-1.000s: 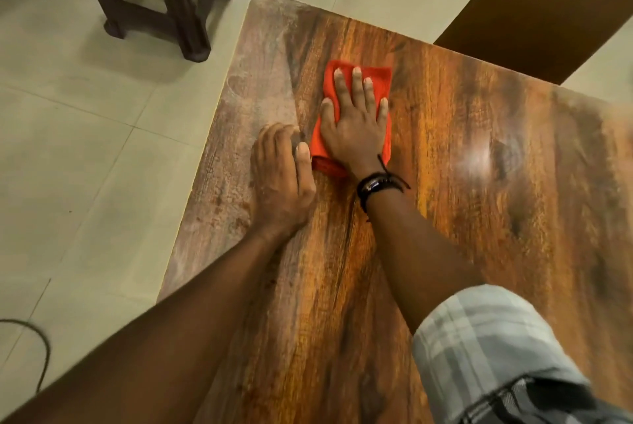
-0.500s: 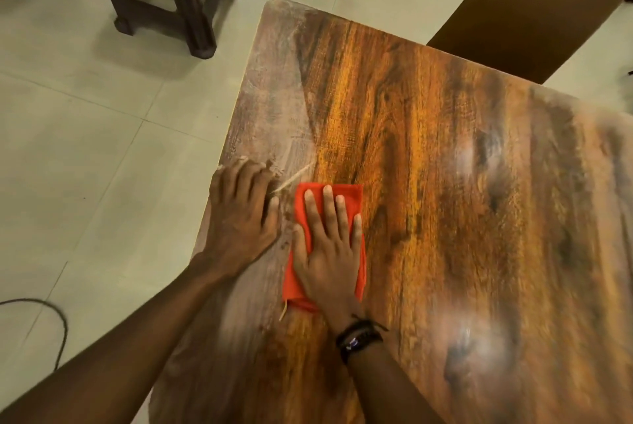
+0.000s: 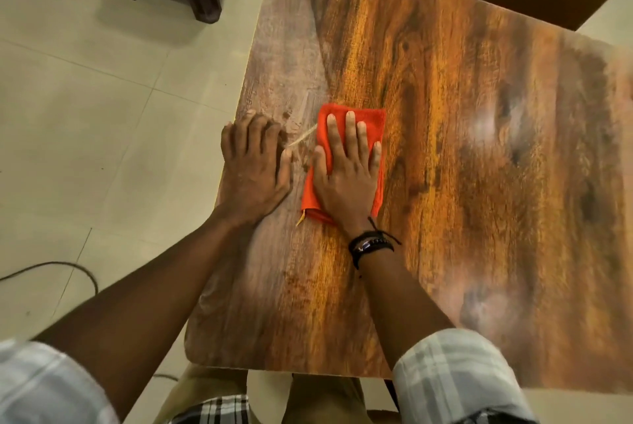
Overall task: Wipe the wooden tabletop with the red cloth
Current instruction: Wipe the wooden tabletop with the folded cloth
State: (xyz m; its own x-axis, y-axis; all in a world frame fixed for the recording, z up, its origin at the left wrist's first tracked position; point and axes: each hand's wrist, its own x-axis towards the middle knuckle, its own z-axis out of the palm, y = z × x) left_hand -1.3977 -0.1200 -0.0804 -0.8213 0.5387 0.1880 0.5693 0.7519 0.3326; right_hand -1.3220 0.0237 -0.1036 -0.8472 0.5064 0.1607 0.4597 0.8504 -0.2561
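the right hand (image 3: 346,180) lay flat on the folded red cloth (image 3: 372,120), fingers straight and spread, its grip open, pressing rather than clasping. the cloth sat on the worktop (image 3: 462,149) near its left edge, just beside the left hand (image 3: 253,170), which rested flat on bare wood, grip open, holding nothing. a dull grey band (image 3: 284,57) ran along that edge. a pale streak (image 3: 303,137) lay between the hands. judgement: even palm pressure, overlapping strokes along the grain, and moving the bracing hand clear would serve best.
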